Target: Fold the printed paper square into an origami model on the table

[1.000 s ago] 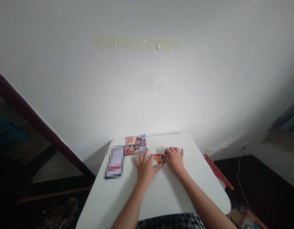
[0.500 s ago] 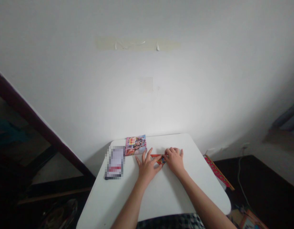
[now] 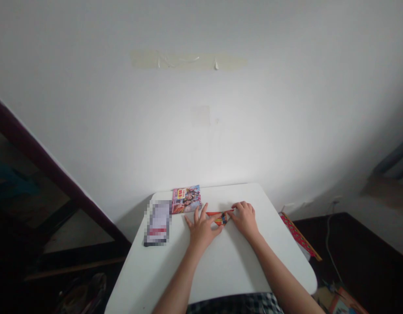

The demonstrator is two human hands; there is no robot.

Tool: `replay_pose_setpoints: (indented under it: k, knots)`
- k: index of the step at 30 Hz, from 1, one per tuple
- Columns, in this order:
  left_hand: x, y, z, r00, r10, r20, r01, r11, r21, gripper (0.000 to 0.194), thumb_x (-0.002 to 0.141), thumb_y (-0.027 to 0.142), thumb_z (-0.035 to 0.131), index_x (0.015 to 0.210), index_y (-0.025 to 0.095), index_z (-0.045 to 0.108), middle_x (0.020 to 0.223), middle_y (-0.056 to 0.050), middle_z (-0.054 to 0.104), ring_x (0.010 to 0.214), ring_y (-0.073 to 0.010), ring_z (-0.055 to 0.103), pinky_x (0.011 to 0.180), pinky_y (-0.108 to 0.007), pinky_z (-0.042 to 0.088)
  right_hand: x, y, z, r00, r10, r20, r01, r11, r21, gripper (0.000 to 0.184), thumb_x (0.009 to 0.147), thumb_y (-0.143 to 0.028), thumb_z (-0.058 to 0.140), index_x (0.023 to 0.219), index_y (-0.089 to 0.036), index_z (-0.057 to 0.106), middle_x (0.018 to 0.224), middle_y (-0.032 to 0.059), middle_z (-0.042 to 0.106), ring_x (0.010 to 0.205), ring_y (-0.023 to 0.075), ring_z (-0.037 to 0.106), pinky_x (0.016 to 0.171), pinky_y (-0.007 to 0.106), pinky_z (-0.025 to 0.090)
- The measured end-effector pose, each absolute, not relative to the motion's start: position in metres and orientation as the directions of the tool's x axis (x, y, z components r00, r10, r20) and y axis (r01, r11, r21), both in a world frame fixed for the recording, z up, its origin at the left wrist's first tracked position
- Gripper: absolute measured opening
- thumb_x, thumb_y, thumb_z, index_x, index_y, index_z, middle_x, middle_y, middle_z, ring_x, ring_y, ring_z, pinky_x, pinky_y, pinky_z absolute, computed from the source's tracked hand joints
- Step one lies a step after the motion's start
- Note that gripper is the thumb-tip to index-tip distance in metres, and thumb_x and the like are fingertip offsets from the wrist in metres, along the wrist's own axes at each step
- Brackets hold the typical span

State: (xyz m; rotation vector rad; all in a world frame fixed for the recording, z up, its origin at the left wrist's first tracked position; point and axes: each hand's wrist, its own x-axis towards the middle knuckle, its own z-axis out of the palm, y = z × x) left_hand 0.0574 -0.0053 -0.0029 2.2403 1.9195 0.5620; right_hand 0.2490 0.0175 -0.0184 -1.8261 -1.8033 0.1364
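Observation:
A small red and orange printed paper (image 3: 218, 217) lies on the white table (image 3: 221, 266) between my two hands. My left hand (image 3: 201, 227) rests flat on the table with its fingers spread, its thumb and forefinger against the paper's left side. My right hand (image 3: 245, 218) has its fingers bent down onto the paper's right end and upper edge, pinching or pressing it. Part of the paper is hidden under my fingers.
A colourful printed booklet (image 3: 186, 198) lies at the table's far edge by the white wall. A dark-edged flat rectangular item (image 3: 157, 222) lies at the left. A red patterned strip (image 3: 299, 236) leans beside the table on the right. A checked cloth (image 3: 235, 303) shows at the near edge.
My right hand has slid a little to the right along the paper, uncovering its thin red upper edge. The left hand has shifted slightly up against the paper.

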Motion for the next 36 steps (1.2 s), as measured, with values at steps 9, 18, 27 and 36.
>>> replay_pose_setpoints:
  k: [9,18,27,36]
  knots:
    - [0.0565,-0.0046,-0.005,0.117,0.974,0.193,0.919,-0.18,0.351,0.044,0.075,0.057,0.071,0.119,0.055,0.065,0.16,0.003,0.036,0.148,-0.0395,0.024,0.111,-0.079,0.004,0.2517,0.0198,-0.0216,0.186,0.931,0.315,0.895,-0.028,-0.446,0.029,0.081,-0.043,0.07,0.105,-0.026,0.069,0.117,0.0083,0.057,0.116,0.0276,0.047,0.099,0.039,0.037]
    - [0.0568,-0.0043,-0.0064,0.106,0.971,0.213,0.935,-0.17,0.31,0.044,0.073,0.06,0.071,0.117,0.057,0.065,0.159,0.006,0.037,0.146,-0.0402,0.028,0.11,-0.08,0.007,0.2529,0.0232,-0.0196,0.188,0.944,0.269,0.886,-0.045,-0.461,0.027,0.081,-0.04,0.07,0.105,-0.028,0.07,0.12,0.0079,0.056,0.12,0.0297,0.044,0.102,0.042,0.034]
    - [0.0569,-0.0054,-0.0046,0.116,0.97,0.214,0.93,-0.182,0.32,0.044,0.074,0.06,0.071,0.117,0.055,0.066,0.159,0.003,0.037,0.147,-0.0396,0.027,0.111,-0.079,0.004,0.2549,0.024,-0.0204,0.195,0.937,0.29,0.885,-0.041,-0.464,0.026,0.082,-0.044,0.069,0.102,-0.028,0.069,0.117,0.0058,0.058,0.118,0.0278,0.043,0.1,0.042,0.034]
    - [0.0552,-0.0036,-0.0102,0.119,0.969,0.219,0.918,-0.191,0.349,0.043,0.075,0.06,0.07,0.118,0.055,0.066,0.158,0.004,0.038,0.147,-0.0402,0.026,0.111,-0.079,0.0,0.2569,0.0213,-0.0216,0.172,0.937,0.305,0.872,0.0,-0.49,0.023,0.086,-0.045,0.065,0.101,-0.029,0.07,0.116,0.0053,0.059,0.119,0.0274,0.043,0.101,0.043,0.034]
